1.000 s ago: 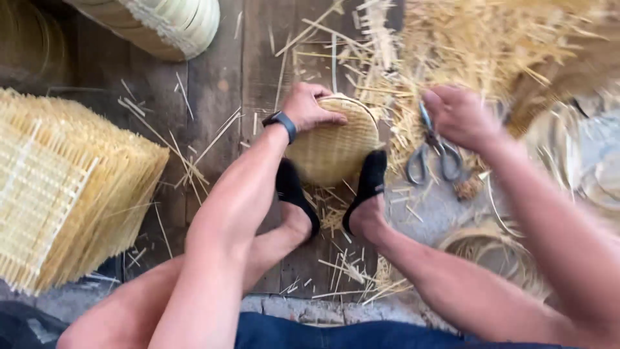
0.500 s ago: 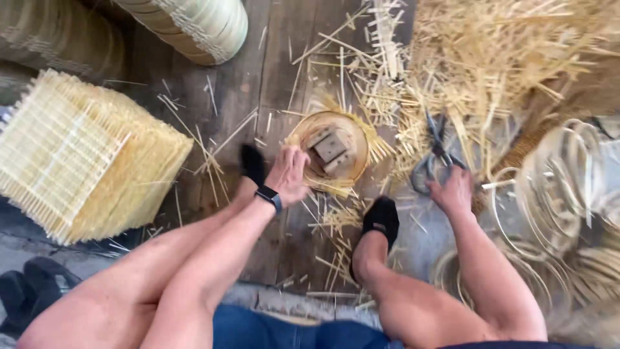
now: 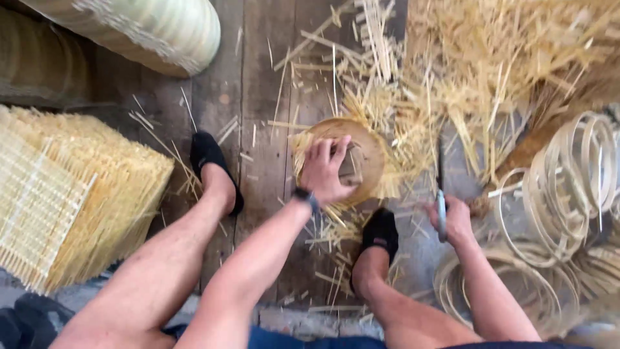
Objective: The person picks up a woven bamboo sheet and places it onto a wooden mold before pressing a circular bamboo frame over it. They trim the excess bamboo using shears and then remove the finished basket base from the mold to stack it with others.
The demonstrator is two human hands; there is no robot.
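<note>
My left hand [image 3: 326, 171], a dark watch on its wrist, rests on a small round woven bamboo basket [image 3: 368, 152] lying on the wooden floor, fingers spread over its rim and the wooden block inside it. My right hand [image 3: 452, 220] is closed around the handles of a pair of scissors [image 3: 440, 194], blades pointing away from me, low over the floor to the right of the basket. My two feet in black slippers stand on either side of the left arm.
A stack of woven bamboo mats [image 3: 64, 194] sits at the left. A large pale woven cylinder [image 3: 148, 32] lies at the top left. Loose bamboo strips [image 3: 491, 71] pile at the top right, and coiled bamboo hoops [image 3: 568, 187] lie at the right.
The basket has been turned over so its open side with the block faces up. My right hand has picked the scissors up off the floor. My left foot has moved away to the left.
</note>
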